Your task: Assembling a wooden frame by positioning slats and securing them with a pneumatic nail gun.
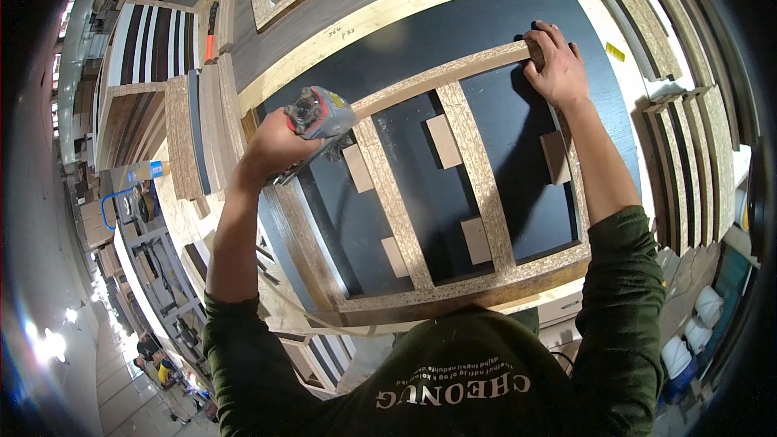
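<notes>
My left hand (273,148) is wrapped around a grey and red pneumatic nail gun (330,116), whose nose is hidden. The gun stands over the far left corner of a particleboard frame (453,73). At the far right corner, my right hand (558,73) grips the frame, with the thumb on the near side and the fingers over the end. Beneath the frame lies a dark panel (388,48) with rounded far corners. Two slats (472,154) divide the frame. Small wooden blocks (442,142) stand against the slats and the right rail.
A pale board (340,32) lies under the dark panel. Stacked strips (182,125) and striped boards (154,44) stand to the left. More stacked frames (680,154) line the right side. A thin hose (368,328) crosses the near edge. Far off at lower left, people (154,364) are visible.
</notes>
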The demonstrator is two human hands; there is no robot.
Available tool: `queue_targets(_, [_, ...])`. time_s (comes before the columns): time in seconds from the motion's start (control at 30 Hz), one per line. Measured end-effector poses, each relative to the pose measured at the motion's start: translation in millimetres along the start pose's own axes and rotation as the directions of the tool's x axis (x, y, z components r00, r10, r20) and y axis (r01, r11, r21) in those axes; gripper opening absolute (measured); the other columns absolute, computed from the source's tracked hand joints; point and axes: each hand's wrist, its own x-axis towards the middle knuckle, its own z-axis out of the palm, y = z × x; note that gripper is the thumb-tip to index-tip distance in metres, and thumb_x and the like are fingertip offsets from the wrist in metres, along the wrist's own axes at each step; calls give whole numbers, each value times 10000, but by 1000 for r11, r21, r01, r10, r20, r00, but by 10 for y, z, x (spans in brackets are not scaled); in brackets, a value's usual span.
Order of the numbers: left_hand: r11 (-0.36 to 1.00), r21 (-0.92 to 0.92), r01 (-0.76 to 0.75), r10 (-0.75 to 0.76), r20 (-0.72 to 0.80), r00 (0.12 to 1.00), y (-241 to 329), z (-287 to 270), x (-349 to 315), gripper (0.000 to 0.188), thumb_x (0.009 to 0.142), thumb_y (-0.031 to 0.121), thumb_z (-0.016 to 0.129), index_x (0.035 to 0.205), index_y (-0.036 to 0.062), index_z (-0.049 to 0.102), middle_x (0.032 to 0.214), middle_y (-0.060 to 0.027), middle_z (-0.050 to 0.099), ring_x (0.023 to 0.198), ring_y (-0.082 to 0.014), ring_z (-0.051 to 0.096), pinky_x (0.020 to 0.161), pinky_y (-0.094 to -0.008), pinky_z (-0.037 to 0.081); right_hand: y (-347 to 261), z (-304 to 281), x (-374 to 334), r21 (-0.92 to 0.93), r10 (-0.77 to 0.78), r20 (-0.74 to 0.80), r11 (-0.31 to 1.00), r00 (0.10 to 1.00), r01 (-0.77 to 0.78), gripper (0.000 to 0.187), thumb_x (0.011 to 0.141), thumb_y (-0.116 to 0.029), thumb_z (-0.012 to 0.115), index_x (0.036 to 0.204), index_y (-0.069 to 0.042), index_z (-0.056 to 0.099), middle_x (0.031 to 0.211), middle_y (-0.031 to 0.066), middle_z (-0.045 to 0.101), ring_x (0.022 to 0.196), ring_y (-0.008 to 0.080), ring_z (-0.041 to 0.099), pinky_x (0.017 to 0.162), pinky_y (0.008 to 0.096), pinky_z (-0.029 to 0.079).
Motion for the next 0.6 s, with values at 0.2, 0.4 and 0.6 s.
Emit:
queue_targets(0.2, [998, 53, -36, 35, 14, 999, 17, 11, 5, 307, 682, 131, 707, 947, -10, 645, 804, -89, 668, 731, -126, 570, 744, -300, 474, -5, 5, 10, 4, -18, -19, 1000, 1000, 18, 484, 786, -275, 604, 1257, -213, 509, 1442, 37, 401, 1385, 260, 307, 1125, 526, 254])
queue_targets(0.4, [995, 44, -85, 86, -16, 996, 76, 47, -1, 305, 682, 138, 704, 942, -9, 643, 814, -115, 676, 736, -152, 597, 753, -309, 476, 25, 55, 11, -3, -20, -38, 1000, 999, 20, 480, 785, -286, 591, 1254, -220, 512, 1448, 39, 396, 1387, 265, 307, 1125, 534, 250])
queue_targets(0.6, [987, 127, -103, 101, 22, 995, -30, 35, 123, 322, 688, 139, 700, 964, -15, 642, 832, -127, 681, 752, -168, 615, 754, -311, 480, 3, 55, 13, -11, -22, -45, 1000, 999, 21, 492, 774, -282, 592, 1255, -217, 512, 1447, 41, 398, 1384, 272, 311, 1122, 538, 251])
